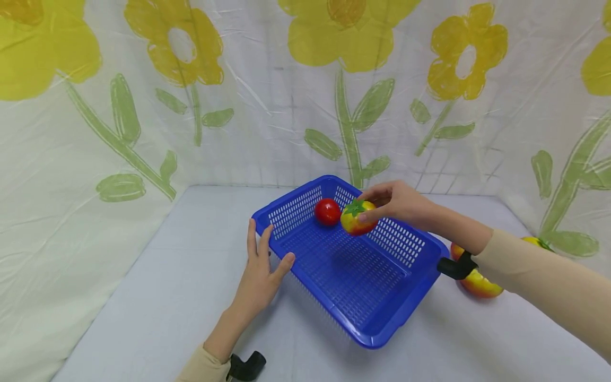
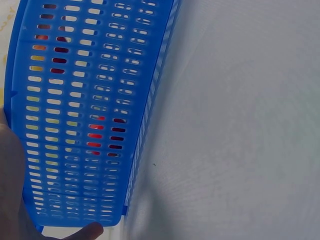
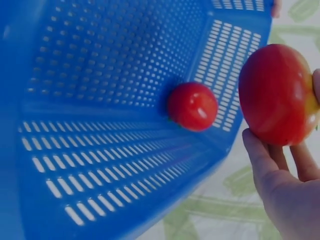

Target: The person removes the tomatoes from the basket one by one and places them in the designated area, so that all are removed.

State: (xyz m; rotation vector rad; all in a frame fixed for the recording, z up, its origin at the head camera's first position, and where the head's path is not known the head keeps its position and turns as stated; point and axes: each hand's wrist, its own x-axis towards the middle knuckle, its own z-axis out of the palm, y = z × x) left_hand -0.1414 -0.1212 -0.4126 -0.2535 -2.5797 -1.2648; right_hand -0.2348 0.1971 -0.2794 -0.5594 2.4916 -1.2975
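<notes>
A blue plastic basket (image 1: 334, 297) with slotted walls stands on the white-covered table. Inside, by its far corner, lies a red tomato (image 1: 327, 212). Over the basket my right hand (image 1: 393, 201) holds a yellow-and-red tomato (image 1: 359, 223) with a green leafy top, thumb on the near side and fingers behind. Its red underside shows in the right wrist view. My left hand (image 1: 260, 281) is at the basket's left rim, fingers extended along the outside and thumb by the edge. In the left wrist view the basket's slotted wall (image 2: 85, 115) hides most of its contents.
Right of the basket, partly behind my right forearm, lie several yellow-and-red fruits (image 1: 481, 285), one with a green top (image 1: 538, 242). A white curtain (image 1: 267, 132) printed with yellow flowers hangs behind the table.
</notes>
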